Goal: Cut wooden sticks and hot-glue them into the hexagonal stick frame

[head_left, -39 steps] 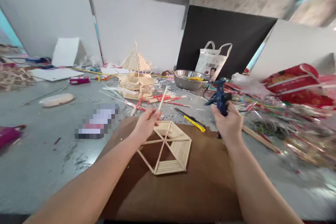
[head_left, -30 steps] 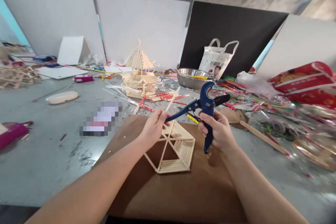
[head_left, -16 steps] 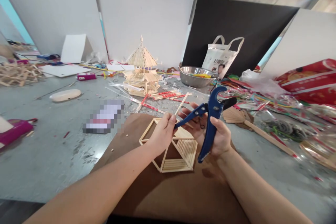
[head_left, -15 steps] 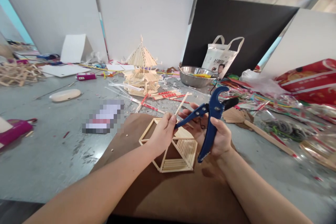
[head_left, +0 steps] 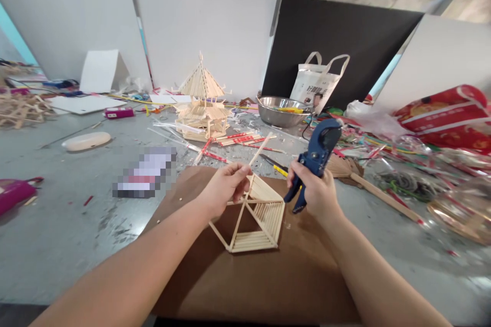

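Note:
Between the fingertips of my left hand [head_left: 227, 188] is a thin wooden stick [head_left: 261, 149], tilted up and away to the right. My right hand [head_left: 316, 189] is wrapped around the handles of a blue ratchet pipe cutter [head_left: 319, 145], whose head points up. Below my hands a hexagonal frame of sticks [head_left: 253, 249] lies on a brown sheet [head_left: 307, 286]. Some of its triangular sections are filled with rows of sticks, and others are bare. My left hand and forearm hide the frame's left upper part. A knife with a yellow and black handle [head_left: 279, 167] lies just behind the frame.
A stick-built pavilion model [head_left: 203, 107] stands behind, near red-wrapped sticks [head_left: 240, 139]. A metal bowl [head_left: 282, 118] and a white bag [head_left: 316, 84] are at the back. A pixelated phone-like object [head_left: 146, 173] and a white case [head_left: 86, 141] lie left; plastic-wrapped material [head_left: 406, 189] lies right.
The cutter's handles have come together, and my right hand has closed around both. My left hand has let go of one handle and moved slightly left, keeping the stick.

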A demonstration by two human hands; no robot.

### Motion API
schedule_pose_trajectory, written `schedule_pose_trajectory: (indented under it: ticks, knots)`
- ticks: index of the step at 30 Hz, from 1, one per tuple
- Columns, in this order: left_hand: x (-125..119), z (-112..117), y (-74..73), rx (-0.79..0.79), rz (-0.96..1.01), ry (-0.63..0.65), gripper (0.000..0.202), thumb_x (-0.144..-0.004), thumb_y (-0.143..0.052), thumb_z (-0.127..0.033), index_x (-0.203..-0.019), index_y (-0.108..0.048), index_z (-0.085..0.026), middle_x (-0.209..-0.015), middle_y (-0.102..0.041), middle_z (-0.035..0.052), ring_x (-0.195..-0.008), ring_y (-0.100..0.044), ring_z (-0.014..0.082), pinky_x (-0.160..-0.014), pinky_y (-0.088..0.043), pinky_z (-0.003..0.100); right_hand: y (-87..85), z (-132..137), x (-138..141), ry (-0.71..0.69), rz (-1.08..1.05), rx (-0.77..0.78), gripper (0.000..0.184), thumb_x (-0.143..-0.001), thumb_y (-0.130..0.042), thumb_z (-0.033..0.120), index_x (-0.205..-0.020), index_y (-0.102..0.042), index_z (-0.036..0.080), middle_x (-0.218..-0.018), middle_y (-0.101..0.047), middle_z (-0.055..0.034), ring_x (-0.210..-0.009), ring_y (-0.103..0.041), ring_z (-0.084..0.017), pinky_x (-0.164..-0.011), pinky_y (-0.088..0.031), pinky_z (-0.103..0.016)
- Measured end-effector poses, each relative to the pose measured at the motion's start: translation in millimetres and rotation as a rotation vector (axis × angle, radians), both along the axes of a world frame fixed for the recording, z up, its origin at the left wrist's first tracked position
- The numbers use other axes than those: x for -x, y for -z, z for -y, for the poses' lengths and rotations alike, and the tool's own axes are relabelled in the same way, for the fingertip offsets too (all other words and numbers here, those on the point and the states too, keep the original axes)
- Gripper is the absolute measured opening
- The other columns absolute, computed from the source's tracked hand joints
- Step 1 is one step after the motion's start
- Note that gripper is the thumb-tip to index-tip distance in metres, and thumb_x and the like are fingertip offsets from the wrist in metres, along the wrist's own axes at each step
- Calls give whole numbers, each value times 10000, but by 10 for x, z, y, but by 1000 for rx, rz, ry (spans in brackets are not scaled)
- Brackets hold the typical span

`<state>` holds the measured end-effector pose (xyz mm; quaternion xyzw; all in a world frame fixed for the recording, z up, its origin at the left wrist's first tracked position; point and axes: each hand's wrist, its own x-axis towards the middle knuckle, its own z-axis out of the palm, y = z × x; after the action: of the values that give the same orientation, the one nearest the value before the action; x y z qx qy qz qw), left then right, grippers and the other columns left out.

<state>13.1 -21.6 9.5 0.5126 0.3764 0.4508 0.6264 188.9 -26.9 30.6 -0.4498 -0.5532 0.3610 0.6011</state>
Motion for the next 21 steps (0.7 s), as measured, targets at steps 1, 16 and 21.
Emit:
schedule_pose_trajectory:
  ticks: [1, 16, 21]
  knots:
    - [-1, 3, 0, 4, -30, 44, 244, -740, -485, -413, -731, -473, -170, -461, -457, -64, -295, -304, 23, -293, -201, 141, 24, -4, 11, 23, 61, -27, 185, -677, -581, 334, -709, -514, 165, -533, -483, 29, -483, -459, -105, -474, -385, -242]
    - [-48, 64, 14, -70, -262, 345, 206, -747, -473, -359, -730, -485, -154, -520, -493, -49, -349, -441, 41, -337, -319, 149, 79, 25, 53, 108, 97, -203, 112, -683, -585, 277, -746, -541, 196, -676, -521, -2, -646, -499, -140, -629, -440, -295]
    - [-5, 32, -19, -37, -180, 294, 199, -741, -499, -324, -804, -525, -137, -537, -502, -37, -365, -465, 48, -349, -367, 156, 93, -28, 3, 133, 173, -185, 129, -706, -544, 293, -780, -517, 191, -716, -515, -8, -660, -500, -135, -639, -428, -288]
